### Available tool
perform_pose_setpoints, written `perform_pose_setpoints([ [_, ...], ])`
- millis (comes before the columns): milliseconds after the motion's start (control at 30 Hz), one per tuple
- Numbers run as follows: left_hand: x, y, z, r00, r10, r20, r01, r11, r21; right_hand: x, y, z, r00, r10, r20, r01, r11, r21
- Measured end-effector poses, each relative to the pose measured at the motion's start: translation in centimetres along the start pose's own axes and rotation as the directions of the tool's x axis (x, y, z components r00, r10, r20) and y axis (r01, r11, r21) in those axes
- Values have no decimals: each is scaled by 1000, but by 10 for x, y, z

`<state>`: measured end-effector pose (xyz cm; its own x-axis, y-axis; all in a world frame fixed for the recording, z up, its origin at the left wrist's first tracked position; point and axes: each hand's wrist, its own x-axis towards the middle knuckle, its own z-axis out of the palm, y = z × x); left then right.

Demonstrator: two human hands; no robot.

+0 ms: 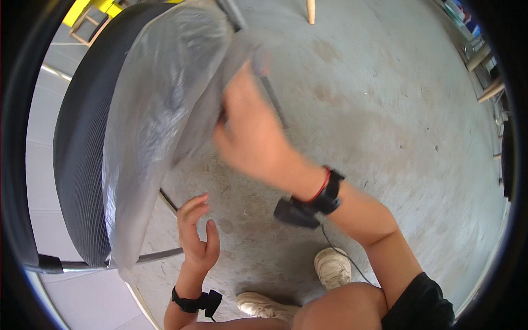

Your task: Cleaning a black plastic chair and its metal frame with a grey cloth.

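Note:
A dark office chair (88, 136) with a ribbed mesh surface stands at the left, partly covered by a clear, wrinkled plastic bag or sheet (152, 111). Beside the plastic's right edge is my right hand (251, 132), blurred, with its fingers curled near a greyish, blurred cloth or flap (206, 111); whether the fingers grip it I cannot tell. Lower down, my left hand (198, 235) is raised with its fingers apart and nothing in it. Both wrists wear black straps with small devices.
Metal chair tubing (159, 255) runs low at the left. My shoes (333, 267) are on the stained concrete floor (363, 123). Wooden furniture legs (311, 11) show at the top and right edge. A cable hangs from the right wrist device.

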<state>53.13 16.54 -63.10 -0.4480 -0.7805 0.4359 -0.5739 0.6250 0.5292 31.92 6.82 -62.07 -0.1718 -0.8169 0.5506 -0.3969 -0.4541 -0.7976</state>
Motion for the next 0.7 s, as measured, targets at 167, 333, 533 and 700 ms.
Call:
perform_pose_setpoints([
  [167, -12, 2, -12, 1000, -12, 11, 12, 1000, 2, -14, 8, 17, 985, -173, -11, 172, 982, -80],
  [333, -50, -20, -20, 964, -262, -35, 244, 932, -267, -97, -27, 62, 881, -204, 427, 154, 977, 149],
  [533, -84, -10, -44, 932, -350, 93, 362, 906, -217, -157, -16, 62, 734, -260, 628, 254, 962, 102],
  [700, -105, -13, -64, 963, -248, -109, 233, 964, -128, -174, -31, 63, 659, -401, 636, 206, 910, 360],
])
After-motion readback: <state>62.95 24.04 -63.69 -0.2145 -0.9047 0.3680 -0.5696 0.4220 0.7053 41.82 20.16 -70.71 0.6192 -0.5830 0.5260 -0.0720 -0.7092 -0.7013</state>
